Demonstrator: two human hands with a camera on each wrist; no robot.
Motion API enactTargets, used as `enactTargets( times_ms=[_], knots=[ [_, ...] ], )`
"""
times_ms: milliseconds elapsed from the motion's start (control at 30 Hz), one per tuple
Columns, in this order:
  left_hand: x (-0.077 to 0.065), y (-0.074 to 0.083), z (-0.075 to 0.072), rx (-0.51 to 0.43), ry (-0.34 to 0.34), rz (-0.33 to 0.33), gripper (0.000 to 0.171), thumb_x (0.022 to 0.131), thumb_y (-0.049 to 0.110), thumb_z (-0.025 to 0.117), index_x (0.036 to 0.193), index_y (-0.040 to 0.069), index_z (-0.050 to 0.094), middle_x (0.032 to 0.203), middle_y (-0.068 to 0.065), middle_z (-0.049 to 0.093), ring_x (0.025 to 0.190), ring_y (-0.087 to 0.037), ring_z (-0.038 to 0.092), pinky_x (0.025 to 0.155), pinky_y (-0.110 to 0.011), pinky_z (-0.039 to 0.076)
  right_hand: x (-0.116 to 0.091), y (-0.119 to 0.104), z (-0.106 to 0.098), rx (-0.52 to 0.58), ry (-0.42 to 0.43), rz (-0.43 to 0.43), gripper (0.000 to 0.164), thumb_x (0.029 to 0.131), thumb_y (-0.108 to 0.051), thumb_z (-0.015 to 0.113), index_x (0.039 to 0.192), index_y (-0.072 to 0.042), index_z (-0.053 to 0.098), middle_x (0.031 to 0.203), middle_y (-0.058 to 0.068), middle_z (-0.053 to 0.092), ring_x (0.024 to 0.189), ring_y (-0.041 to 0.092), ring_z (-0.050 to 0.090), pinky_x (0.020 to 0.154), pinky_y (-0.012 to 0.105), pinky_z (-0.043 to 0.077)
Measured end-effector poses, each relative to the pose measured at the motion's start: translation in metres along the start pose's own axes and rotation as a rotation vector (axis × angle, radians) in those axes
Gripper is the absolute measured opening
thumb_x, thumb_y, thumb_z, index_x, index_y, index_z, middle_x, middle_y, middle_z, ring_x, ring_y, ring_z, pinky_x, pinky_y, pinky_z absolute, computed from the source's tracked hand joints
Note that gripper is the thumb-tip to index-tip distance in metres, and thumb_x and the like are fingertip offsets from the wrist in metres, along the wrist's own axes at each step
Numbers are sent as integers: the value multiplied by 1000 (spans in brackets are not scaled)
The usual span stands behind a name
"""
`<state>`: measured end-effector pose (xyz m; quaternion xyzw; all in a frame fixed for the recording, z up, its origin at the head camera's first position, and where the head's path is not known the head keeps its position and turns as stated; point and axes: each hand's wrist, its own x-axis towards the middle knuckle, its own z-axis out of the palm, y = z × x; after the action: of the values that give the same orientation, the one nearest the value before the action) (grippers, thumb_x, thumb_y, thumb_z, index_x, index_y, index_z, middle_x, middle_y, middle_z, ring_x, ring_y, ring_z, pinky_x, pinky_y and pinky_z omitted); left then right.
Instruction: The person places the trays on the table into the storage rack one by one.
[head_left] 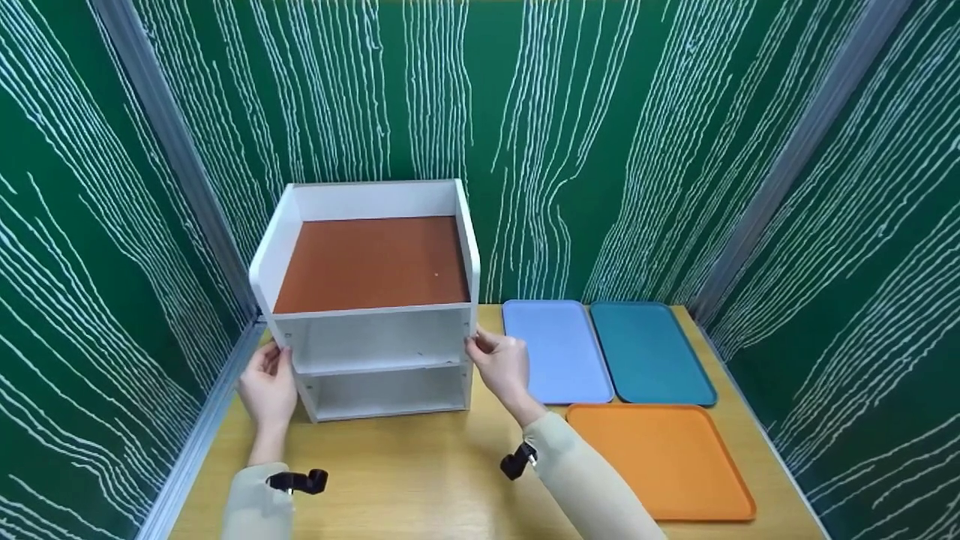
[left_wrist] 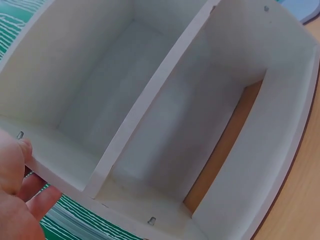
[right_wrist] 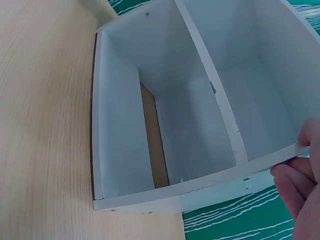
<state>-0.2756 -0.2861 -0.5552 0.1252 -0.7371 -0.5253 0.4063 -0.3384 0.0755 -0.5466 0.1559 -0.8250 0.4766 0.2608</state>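
Note:
A white shelf unit (head_left: 379,341) with a brown top surface (head_left: 379,262) stands on the wooden table, its two compartments facing me. My left hand (head_left: 270,386) pinches the front edge of its left side panel between thumb and fingers, at the upper compartment. At about the same height, my right hand (head_left: 502,367) grips the right side panel. In the left wrist view, the left thumb lies inside the panel near a small metal peg (left_wrist: 20,135), with fingers outside. The right wrist view shows the right fingers (right_wrist: 292,182) beneath the panel's outer side.
To the right of the shelf lie a lavender-blue tray (head_left: 559,352) and a teal tray (head_left: 652,352), side by side. An orange tray (head_left: 660,457) lies nearer, beside my right forearm. Green walls (head_left: 510,150) with white lines enclose the table (head_left: 390,472) at the back and sides.

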Motion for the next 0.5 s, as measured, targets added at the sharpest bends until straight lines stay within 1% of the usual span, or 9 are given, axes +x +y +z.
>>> enactTargets(
  times_ms=[67,100,167,267,333,500],
  knots=[
    [4,0,2,5,-13,-4,20,103,1,69,119,-11,73,115,-27,76,104,-32,73,85,-6,52,-1,1,1,-2,-1,4,26,93,-10,82,119,-7,81,102,7,80,84,12,78,66,25,64],
    [6,-1,3,4,-19,-7,20,103,1,69,118,-11,73,115,-27,75,104,-34,73,84,-5,52,-1,1,1,-10,1,2,27,94,-11,82,120,-7,81,100,7,80,84,12,78,65,25,64],
    [10,-1,5,5,-25,-15,19,103,0,69,117,-11,73,114,-27,76,103,-32,74,82,-4,51,-1,2,1,-18,5,-6,28,93,-12,82,121,-7,81,98,6,81,83,12,78,64,27,64],
    [14,-1,10,1,-39,-28,18,102,-1,69,116,-12,73,114,-28,76,101,-27,74,80,-5,52,0,4,0,-32,19,-9,28,93,-12,82,121,-7,81,95,6,81,83,13,79,63,29,64],
    [17,-1,13,-8,-51,-33,19,103,-1,69,117,-12,73,114,-28,76,102,-28,74,81,-5,52,1,5,0,-35,22,3,29,94,-12,83,122,-7,81,97,7,81,84,13,79,64,29,65],
    [22,0,17,-7,-82,-34,21,104,1,68,119,-12,72,117,-30,74,109,-39,73,84,-5,52,5,7,-1,-48,9,50,30,95,-16,83,124,-11,80,102,7,81,87,13,79,67,28,65]
  ],
)
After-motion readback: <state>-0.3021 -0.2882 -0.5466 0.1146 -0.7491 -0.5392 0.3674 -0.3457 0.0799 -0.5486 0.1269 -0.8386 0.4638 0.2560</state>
